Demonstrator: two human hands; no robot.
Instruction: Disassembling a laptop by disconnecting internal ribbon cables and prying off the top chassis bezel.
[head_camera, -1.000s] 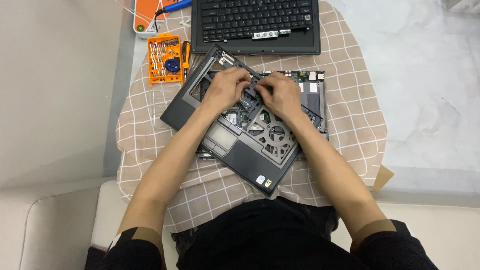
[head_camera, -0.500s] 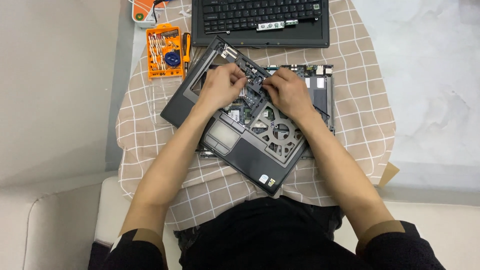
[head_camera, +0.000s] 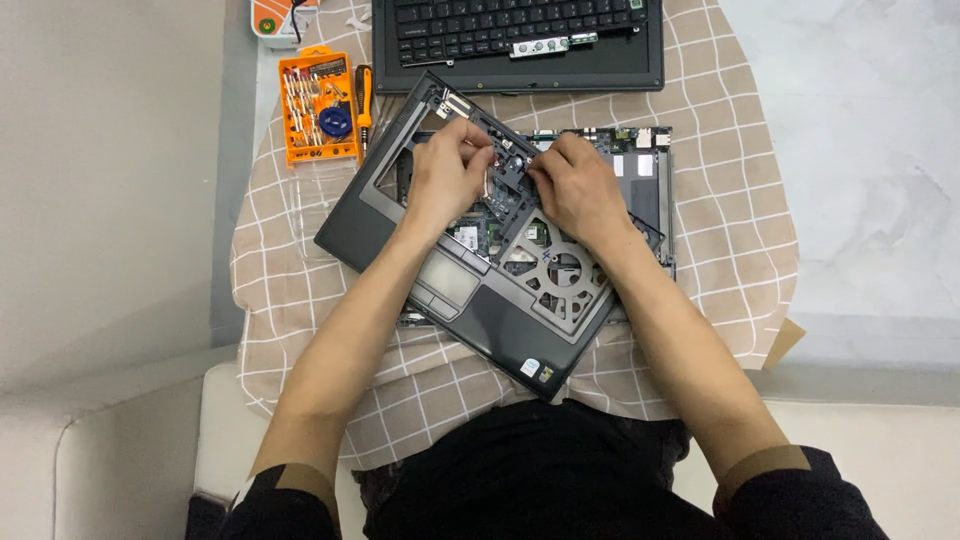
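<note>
From the head view, my left hand (head_camera: 447, 178) and right hand (head_camera: 577, 190) sit close together over the middle of the opened laptop base (head_camera: 500, 250), which lies tilted on the checked cloth (head_camera: 720, 200) in front of me. Both hands have fingers curled narrow, pinching at a small dark part (head_camera: 510, 170) between them; I cannot tell how firmly it is held. Far left lies an orange screwdriver kit (head_camera: 320, 105). Far from me rests the removed keyboard panel (head_camera: 515, 40).
</note>
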